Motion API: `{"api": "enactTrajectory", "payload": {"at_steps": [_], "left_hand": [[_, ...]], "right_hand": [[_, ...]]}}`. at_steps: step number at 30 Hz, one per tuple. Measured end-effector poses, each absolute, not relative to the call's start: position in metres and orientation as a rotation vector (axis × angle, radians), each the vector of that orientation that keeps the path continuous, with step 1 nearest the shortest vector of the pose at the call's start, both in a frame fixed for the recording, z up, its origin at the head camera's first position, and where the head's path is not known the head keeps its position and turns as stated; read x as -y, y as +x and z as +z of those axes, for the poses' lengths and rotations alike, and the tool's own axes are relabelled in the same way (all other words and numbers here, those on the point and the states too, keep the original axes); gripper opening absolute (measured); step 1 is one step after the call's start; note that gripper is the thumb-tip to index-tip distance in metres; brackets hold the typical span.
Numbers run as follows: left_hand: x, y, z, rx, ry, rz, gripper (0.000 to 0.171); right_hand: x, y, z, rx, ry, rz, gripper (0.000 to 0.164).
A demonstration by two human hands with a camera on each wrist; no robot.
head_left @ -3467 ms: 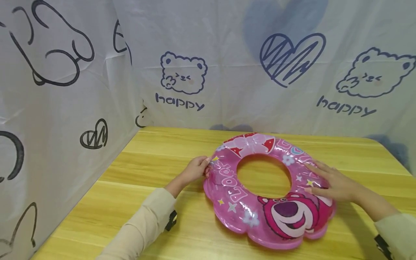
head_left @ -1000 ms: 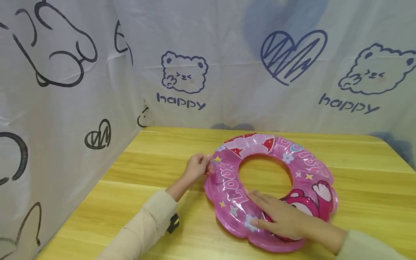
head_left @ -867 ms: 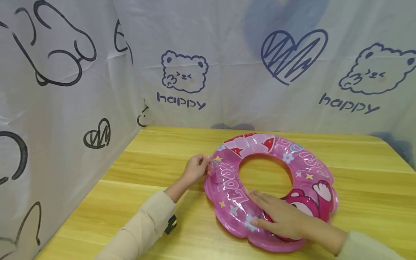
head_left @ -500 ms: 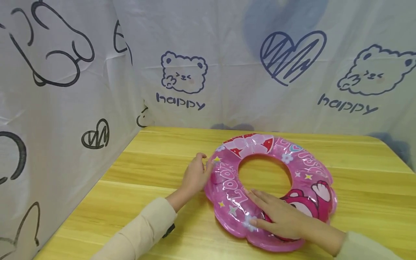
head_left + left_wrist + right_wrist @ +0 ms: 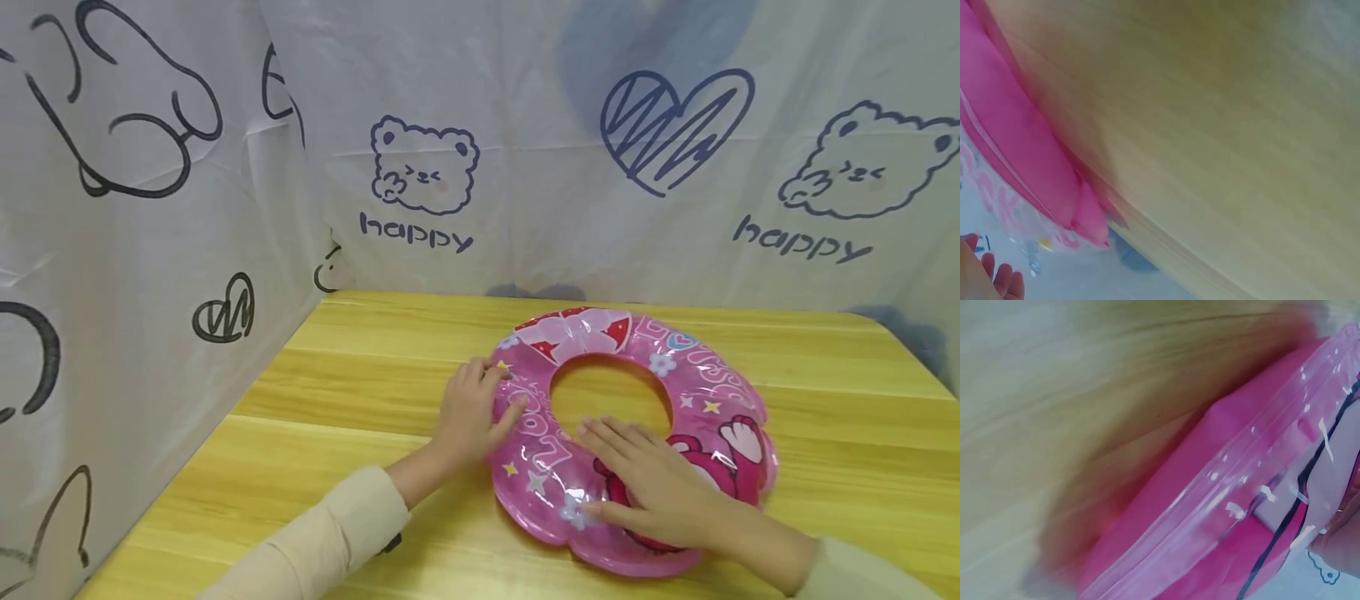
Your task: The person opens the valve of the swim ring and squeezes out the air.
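A pink inflatable swim ring [image 5: 536, 492], printed with a bear, letters, stars and flowers, lies flat on the table. My left hand [image 5: 472, 412] is at its left side, fingers and thumb spread over the edge. In the left wrist view, the fingertips of the left hand [image 5: 1004, 281] show at the lower corner beside the ring [image 5: 1022, 144]. A small clear piece [image 5: 1034, 261] stands out near them, perhaps the valve. My right hand [image 5: 660, 483] rests with straight fingers on the ring's front part, covering much of the bear. The right wrist view shows the ring's seam [image 5: 1210, 494] close up.
The ring lies on a yellow wood-grain table [image 5: 337, 375]. White cloth [image 5: 540, 208] with drawn bears and hearts hangs behind it, and more cloth [image 5: 150, 250] hangs along the left side.
My left hand has let go of its pinch at the ring's left edge and spread over it. The right hand has moved from the ring's right side to its front.
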State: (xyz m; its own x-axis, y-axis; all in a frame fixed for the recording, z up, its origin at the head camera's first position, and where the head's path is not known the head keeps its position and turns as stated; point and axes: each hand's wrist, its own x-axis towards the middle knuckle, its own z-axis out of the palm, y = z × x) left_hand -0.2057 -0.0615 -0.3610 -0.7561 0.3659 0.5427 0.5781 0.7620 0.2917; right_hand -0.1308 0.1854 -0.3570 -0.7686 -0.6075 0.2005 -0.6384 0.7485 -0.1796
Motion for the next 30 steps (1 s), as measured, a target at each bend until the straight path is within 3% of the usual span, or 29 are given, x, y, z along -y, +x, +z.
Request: {"api": "enactTrajectory", "payload": {"at_steps": [16,30], "left_hand": [[0.044,-0.170,-0.357,2.707,-1.146,-0.312,0.075],[0.033,-0.160,-0.364,2.781,-1.222,-0.246,0.086]], "right_hand": [[-0.220,-0.128,-0.364,2.798,0.903,0.217,0.087],[-0.243,-0.129,-0.364,2.807,0.826,0.204,0.090]]}}
